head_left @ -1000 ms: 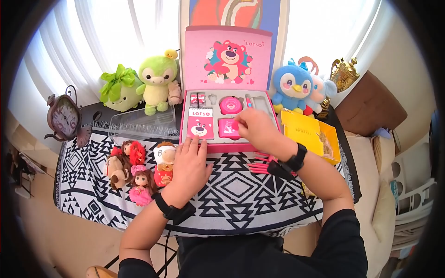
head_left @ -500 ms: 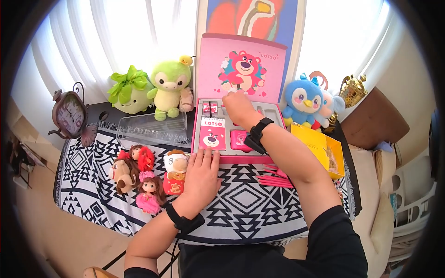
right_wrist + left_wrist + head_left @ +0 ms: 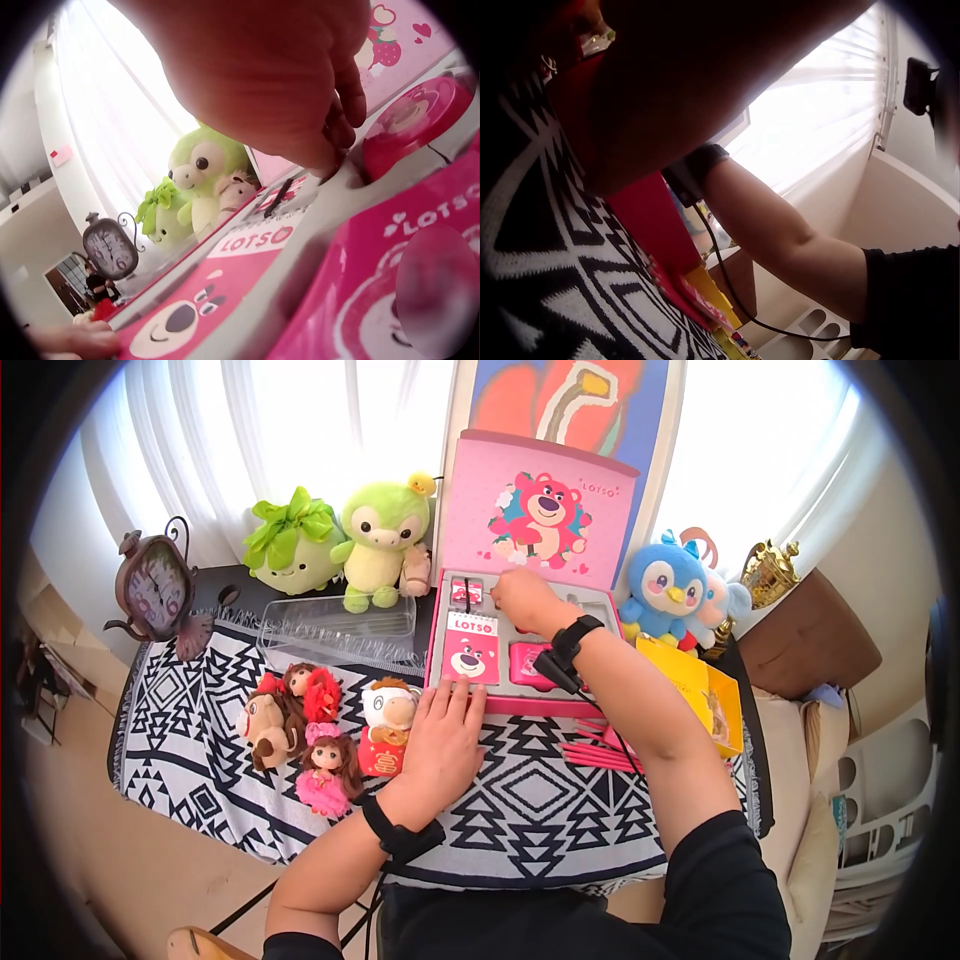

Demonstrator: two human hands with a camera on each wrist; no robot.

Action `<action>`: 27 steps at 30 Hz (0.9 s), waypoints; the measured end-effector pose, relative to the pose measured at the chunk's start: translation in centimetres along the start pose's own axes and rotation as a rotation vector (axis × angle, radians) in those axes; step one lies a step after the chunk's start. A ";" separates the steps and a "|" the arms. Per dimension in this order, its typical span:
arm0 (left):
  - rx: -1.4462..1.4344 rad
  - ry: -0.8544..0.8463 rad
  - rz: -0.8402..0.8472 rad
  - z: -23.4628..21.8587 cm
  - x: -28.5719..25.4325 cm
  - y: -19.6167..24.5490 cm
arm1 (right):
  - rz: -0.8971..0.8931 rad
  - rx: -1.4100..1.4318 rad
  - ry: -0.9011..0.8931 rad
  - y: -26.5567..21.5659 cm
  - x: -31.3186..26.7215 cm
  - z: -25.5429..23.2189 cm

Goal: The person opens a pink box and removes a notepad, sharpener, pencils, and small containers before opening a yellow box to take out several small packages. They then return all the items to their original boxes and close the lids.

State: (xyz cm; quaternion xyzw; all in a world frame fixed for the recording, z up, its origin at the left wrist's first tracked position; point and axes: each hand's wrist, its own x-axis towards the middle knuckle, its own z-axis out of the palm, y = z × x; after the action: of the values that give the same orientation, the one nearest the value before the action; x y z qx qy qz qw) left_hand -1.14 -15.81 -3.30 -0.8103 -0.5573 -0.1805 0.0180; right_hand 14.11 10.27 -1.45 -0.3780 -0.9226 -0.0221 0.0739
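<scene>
A pink Lotso gift box [image 3: 545,510] stands open on the patterned cloth, its lid upright. Its tray [image 3: 440,645] holds a LOTSO notebook [image 3: 468,650], a pink square case [image 3: 525,660] and a small red item [image 3: 467,592]. My right hand [image 3: 518,598] reaches into the tray's back row, fingers curled, their tips [image 3: 337,150] at a recess beside the round pink compact [image 3: 416,120]. Whether they pinch anything is hidden. My left hand [image 3: 440,735] lies flat on the cloth, fingertips touching the box's front edge [image 3: 649,217].
Small dolls [image 3: 300,730] stand left of my left hand. A clear plastic tray [image 3: 335,628], a clock [image 3: 155,590] and green plush toys [image 3: 385,535] sit behind. Pink pens [image 3: 600,755], a yellow box [image 3: 700,685] and a blue penguin plush [image 3: 665,585] are on the right.
My right hand has moved from the pink square case at the tray's front to its back row. The left hand stays flat by the box.
</scene>
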 end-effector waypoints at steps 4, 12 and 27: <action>-0.068 0.055 0.011 0.3 0.1 -0.5 | 0.025 0.168 -0.008 0.9 -1.2 -1.3; -0.242 0.256 -0.261 -5.7 -2.3 -5.1 | -0.019 0.130 -0.015 -5.4 -16.1 -7.0; -0.262 -0.105 -0.462 -3.1 -1.8 -6.8 | 0.108 0.113 -0.151 -9.9 -32.8 -5.6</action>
State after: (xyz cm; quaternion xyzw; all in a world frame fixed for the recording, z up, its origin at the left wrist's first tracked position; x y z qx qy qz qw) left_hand -8.69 -15.57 -2.12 -0.6652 -0.6995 -0.2081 -0.1577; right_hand 30.90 -20.13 -0.80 -0.4229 -0.9036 0.0624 0.0264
